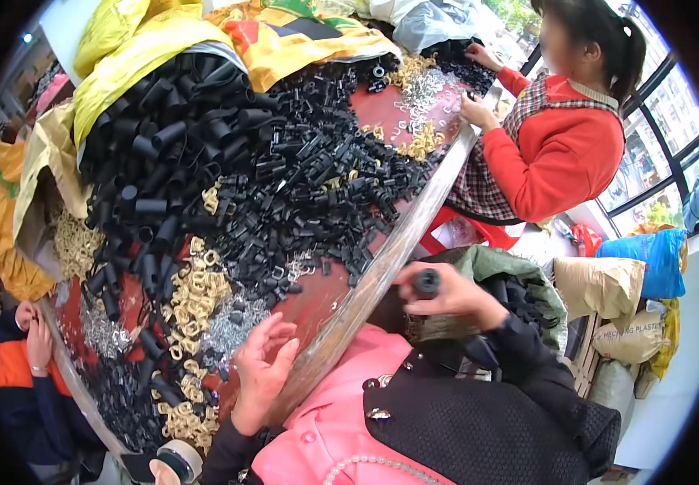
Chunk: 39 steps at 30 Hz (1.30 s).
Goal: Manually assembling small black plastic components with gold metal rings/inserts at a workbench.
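My right hand (pixel 462 297) is closed around a black cylindrical piece (pixel 428 282), whose round end faces up, just past the table's wooden edge. A green sack (pixel 491 263) with black pieces inside stands beneath and beside that hand. Over the near edge of the red table, my left hand (pixel 264 368) is open, palm up with fingers curved apart, and holds nothing I can see. Closest to it lie a heap of small silver metal bits (pixel 234 323) and a strip of yellowish ring-shaped parts (pixel 192 299). Beyond them spreads a pile of small black parts (pixel 309 174).
A wooden rail (pixel 365 283) borders the table. Large black tubes (pixel 163 133) spill from a yellow sack (pixel 155 56) at the far left. A co-worker in red (pixel 559 153) handles parts at the far right; another person's hands (pixel 36 339) rest at the left edge.
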### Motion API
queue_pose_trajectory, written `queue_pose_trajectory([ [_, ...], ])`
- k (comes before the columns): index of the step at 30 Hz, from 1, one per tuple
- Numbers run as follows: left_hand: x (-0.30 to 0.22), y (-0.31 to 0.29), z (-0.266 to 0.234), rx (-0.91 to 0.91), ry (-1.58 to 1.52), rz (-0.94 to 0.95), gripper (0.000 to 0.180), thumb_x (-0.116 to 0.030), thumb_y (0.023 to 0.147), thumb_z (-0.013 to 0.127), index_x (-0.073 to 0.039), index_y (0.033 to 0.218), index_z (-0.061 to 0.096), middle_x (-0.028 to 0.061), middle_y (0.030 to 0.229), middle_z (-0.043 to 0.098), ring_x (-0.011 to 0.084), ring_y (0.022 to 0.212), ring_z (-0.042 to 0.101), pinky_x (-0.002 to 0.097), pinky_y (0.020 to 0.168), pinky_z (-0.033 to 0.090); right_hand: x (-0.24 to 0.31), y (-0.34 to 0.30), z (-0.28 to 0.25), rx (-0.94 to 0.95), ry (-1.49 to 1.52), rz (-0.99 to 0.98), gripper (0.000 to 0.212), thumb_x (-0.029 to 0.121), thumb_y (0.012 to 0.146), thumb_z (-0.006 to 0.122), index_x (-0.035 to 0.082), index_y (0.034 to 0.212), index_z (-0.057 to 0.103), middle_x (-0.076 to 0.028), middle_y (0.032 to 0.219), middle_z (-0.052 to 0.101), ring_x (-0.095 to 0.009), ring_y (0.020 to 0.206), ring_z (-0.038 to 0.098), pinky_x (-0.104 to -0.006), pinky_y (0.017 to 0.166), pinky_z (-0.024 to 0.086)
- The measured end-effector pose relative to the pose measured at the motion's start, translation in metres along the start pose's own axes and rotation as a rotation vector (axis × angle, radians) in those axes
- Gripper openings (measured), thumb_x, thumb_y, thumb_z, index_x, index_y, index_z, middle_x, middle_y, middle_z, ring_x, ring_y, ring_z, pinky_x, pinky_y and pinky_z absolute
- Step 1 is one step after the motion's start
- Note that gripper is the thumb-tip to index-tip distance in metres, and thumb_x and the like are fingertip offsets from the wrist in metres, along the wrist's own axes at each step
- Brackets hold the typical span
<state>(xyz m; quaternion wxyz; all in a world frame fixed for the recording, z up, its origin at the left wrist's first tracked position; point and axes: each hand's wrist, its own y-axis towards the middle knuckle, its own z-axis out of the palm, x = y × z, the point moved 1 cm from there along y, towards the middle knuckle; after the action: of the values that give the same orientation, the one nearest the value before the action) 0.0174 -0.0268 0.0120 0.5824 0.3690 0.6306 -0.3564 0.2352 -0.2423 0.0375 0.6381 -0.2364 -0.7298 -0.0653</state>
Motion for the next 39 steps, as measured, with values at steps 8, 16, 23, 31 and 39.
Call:
queue_pose_trajectory([
  [8,0.003,0.027,0.014,0.101,0.001,-0.036,0.037,0.001,0.077,0.055,0.004,0.111,0.044,0.0116,0.095,0.056,0.0129,0.085,0.055,0.0227,0.075,0.045,-0.032,-0.134,-0.087,-0.194,-0.835,0.397,0.042,0.018,0.06,0.07,0.005,0.096,0.054,-0.01,0.075,0.056,-0.02,0.071,0.055,-0.0306,0.064,0.043],
  [16,0.005,0.027,0.006,0.069,0.036,-0.041,0.035,0.001,0.077,0.055,0.004,0.11,0.045,0.0112,0.093,0.057,0.0116,0.082,0.055,0.0219,0.072,0.045,0.026,0.014,-0.056,-0.25,-1.016,-0.201,0.033,0.012,0.068,0.06,0.002,0.099,0.051,-0.015,0.083,0.05,-0.032,0.074,0.052,-0.0378,0.064,0.043],
  [23,0.002,0.027,0.004,0.008,-0.002,-0.1,0.034,0.001,0.077,0.054,0.002,0.11,0.045,0.0101,0.091,0.058,0.0107,0.079,0.055,0.0203,0.07,0.044,0.001,0.153,-0.016,-0.296,-1.193,-0.526,0.034,0.014,0.067,0.06,0.005,0.098,0.047,-0.011,0.089,0.047,-0.029,0.072,0.053,-0.0368,0.06,0.044],
  [31,0.01,0.036,-0.003,-0.054,-0.142,-0.199,0.035,0.0,0.077,0.056,0.004,0.11,0.046,0.012,0.093,0.058,0.0132,0.082,0.057,0.0227,0.072,0.046,0.003,0.148,-0.001,-0.366,-0.953,-0.565,0.031,0.019,0.067,0.062,0.006,0.092,0.05,-0.009,0.079,0.047,-0.026,0.064,0.052,-0.0349,0.053,0.042],
  [39,0.007,0.053,0.01,-0.056,-0.43,-0.273,0.044,-0.004,0.081,0.052,0.004,0.121,0.035,0.0139,0.106,0.052,0.0148,0.087,0.055,0.0241,0.073,0.046,0.014,0.13,0.069,-0.201,-0.73,-0.705,0.034,0.023,0.066,0.062,0.003,0.091,0.051,-0.009,0.076,0.048,-0.024,0.062,0.05,-0.0331,0.054,0.04],
])
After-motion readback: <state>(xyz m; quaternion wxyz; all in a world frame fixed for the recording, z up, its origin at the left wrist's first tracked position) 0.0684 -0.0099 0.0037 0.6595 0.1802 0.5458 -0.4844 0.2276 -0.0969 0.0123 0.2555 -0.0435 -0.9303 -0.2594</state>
